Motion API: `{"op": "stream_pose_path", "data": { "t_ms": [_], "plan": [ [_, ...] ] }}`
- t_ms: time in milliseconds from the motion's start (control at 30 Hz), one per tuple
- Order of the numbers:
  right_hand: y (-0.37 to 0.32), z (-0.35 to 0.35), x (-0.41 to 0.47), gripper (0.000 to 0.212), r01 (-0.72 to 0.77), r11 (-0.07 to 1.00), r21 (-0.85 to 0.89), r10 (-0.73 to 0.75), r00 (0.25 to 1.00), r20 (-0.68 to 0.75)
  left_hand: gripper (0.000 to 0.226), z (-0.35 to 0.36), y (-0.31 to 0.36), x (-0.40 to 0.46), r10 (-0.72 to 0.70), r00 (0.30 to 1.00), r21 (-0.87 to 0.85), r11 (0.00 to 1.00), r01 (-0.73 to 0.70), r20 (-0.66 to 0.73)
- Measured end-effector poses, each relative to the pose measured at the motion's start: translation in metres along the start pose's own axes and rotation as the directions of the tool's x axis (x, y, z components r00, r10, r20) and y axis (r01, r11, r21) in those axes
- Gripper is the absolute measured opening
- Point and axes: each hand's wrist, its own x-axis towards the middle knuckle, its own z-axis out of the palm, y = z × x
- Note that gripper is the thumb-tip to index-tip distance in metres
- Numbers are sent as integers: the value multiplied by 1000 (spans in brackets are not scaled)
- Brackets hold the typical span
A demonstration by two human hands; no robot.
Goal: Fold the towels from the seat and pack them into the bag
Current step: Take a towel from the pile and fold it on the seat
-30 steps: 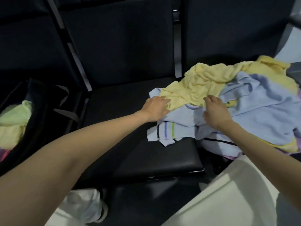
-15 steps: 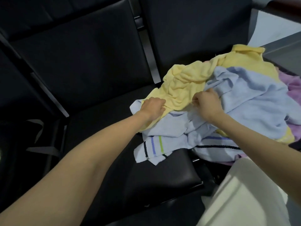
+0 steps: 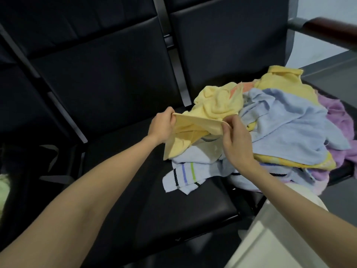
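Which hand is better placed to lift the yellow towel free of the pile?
Left, probably. The left hand pinches the yellow towel at its free corner over bare seat; the right hand grips beside the pile.

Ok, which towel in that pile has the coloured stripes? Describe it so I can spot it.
Start at the black seat and the towel pile on its right. The striped towel hangs lowest at the pile's front-left edge: pale blue, the only one with black, blue and green bands.
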Motion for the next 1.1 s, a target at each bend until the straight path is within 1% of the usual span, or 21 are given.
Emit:
{"op": "stream_pose_path", "data": {
  "t_ms": [67,133,200,267,333,433,567,633,700,800,867,1000,1100],
  "plan": [
    [-11,-2,-7,15,-4,1000,9,4,999,-44,19,-18,-2,-10,-39,997,-87,996,32,-70],
    [-20,-2,-11,15,-14,1000,-1,14,999,-32,18,-33,-1,-22,-110,984,-202,976,80,-143],
    [-27,-1,-14,14,-25,1000,-5,25,1000,13,15,-47,6,-35,-226,957,-383,912,143,-181],
    [-32,1,-15,11,-24,1000,4,24,998,51,15,-61,16,-49,-328,924,-545,820,176,-196],
    [-37,3,-17,11,-24,1000,-7,25,995,93,19,-78,25,-63,-358,910,-623,766,156,-212],
    [-46,7,-22,10,-5,999,-36,10,990,141,22,-105,41,-85,-339,905,-661,745,90,-259],
    [-66,14,-23,14,-13,999,-29,17,990,140,20,-141,59,-110,-274,901,-654,756,-15,-337],
    [-78,18,-21,15,-33,999,8,32,991,129,20,-156,64,-118,-267,894,-654,755,-38,-360],
    [-91,24,-20,15,-45,998,43,39,990,133,20,-168,65,-124,-295,882,-670,742,-31,-367],
    [-100,34,-21,14,-67,996,56,57,983,174,20,-182,62,-130,-391,853,-737,676,10,-346],
    [-99,42,-24,16,-95,994,50,83,976,203,22,-190,62,-135,-427,844,-780,626,18,-324],
    [-101,51,-28,21,-143,987,70,128,974,184,24,-204,71,-143,-410,878,-858,513,-3,-248],
    [-108,58,-23,21,-171,979,114,155,978,139,23,-216,79,-143,-352,923,-914,407,3,-154]
  ]
}}
